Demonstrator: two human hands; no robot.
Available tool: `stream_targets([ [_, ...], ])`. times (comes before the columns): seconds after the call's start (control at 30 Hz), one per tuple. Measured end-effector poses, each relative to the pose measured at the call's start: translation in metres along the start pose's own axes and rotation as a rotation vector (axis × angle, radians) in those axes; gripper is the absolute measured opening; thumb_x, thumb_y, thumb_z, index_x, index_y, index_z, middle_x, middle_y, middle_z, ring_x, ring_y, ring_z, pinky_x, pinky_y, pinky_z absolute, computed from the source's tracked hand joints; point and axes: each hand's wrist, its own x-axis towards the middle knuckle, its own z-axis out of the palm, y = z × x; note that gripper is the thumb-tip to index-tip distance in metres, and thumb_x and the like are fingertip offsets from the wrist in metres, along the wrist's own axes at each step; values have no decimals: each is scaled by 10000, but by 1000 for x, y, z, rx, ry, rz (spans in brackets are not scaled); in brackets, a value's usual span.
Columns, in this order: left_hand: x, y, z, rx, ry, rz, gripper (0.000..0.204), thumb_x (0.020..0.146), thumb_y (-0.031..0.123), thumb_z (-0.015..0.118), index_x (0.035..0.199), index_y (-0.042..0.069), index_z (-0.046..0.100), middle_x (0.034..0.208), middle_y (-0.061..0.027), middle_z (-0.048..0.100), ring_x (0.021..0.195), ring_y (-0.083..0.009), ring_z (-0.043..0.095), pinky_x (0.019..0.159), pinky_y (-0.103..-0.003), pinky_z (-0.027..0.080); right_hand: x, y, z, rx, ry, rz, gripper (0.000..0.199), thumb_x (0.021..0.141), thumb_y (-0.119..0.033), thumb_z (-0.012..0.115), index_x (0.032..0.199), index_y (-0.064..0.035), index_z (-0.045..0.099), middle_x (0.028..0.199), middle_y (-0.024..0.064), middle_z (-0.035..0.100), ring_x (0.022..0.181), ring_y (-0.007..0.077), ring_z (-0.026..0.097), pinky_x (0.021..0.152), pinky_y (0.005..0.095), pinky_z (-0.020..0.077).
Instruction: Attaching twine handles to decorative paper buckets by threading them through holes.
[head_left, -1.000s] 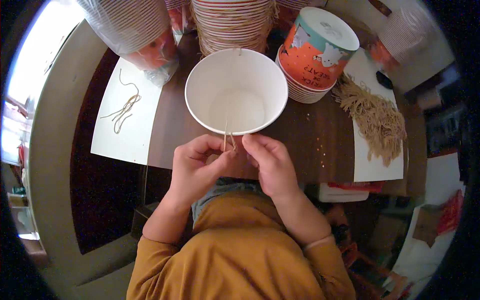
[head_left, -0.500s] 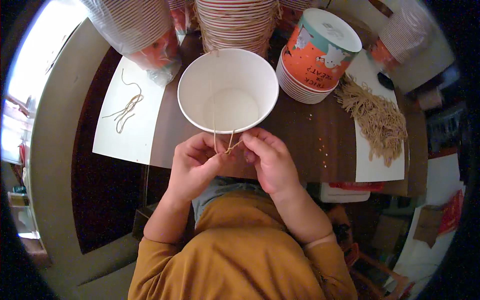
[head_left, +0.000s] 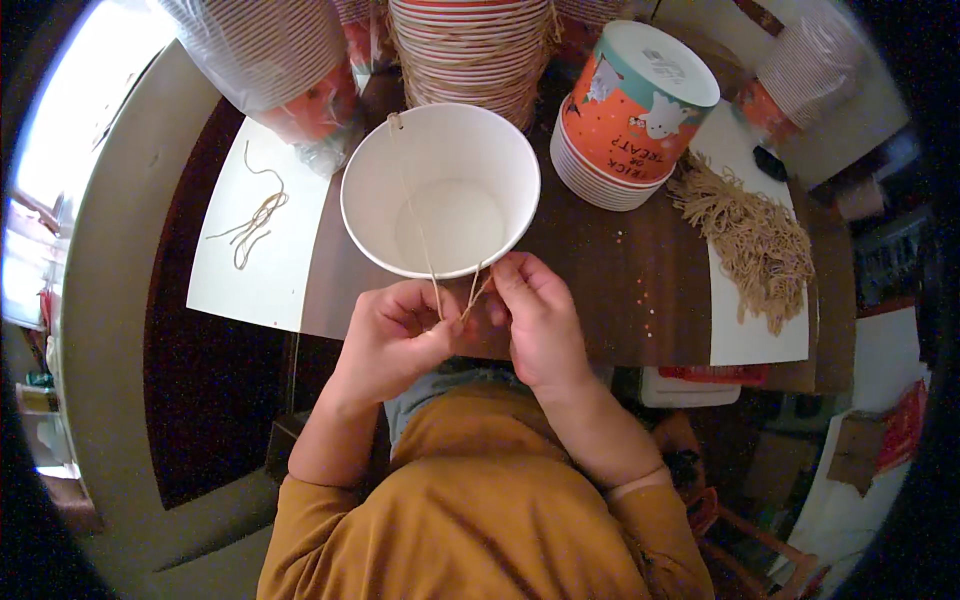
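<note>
A white paper bucket (head_left: 440,190) stands open on the dark table in front of me. A thin tan string (head_left: 415,215) runs from a hole at its far rim across the inside to its near rim. My left hand (head_left: 395,340) and my right hand (head_left: 535,315) meet just below the near rim, both pinching the string's loose ends between fingertips.
A white sheet (head_left: 255,240) at left carries a few loose strings. A second sheet at right holds a heap of tan strings (head_left: 750,235). An upside-down orange bucket stack (head_left: 625,115), a tall stack (head_left: 470,50) and wrapped stacks (head_left: 280,60) stand behind.
The bucket has shifted slightly left and away, and the string now stretches across its inside. Both hands stay together at the near rim, still working the string ends.
</note>
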Motion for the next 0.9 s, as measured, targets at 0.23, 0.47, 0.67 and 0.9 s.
stream_targets([
  [0.23,-7,13,-12,-79,75,-50,88,863,41,617,840,-44,619,819,-47,650,765,-80,593,686,-218,499,-10,-32,-7,-974,110,-838,311,767,-102,680,1062,-71,584,972,118,568,874,281,562,768,371,444],
  [0.47,-10,38,-12,120,93,56,91,862,53,631,823,-29,624,768,-17,630,716,-54,551,633,-196,458,7,-47,4,-1153,-302,-1315,216,697,-164,679,907,-131,642,978,20,567,857,215,529,728,368,403],
  [0.67,-7,58,-12,168,38,243,82,847,53,645,814,-16,616,750,-18,623,683,-43,535,592,-195,434,21,-52,0,-1129,-204,-1337,176,698,-148,675,866,-124,631,958,21,590,866,223,536,744,390,402],
  [0.9,6,58,-42,-144,188,310,101,858,51,568,774,-3,577,766,-69,611,665,-114,563,627,-240,458,27,-63,-10,-1090,-339,-1221,145,662,-35,691,756,-101,601,875,43,631,810,225,592,734,362,408],
])
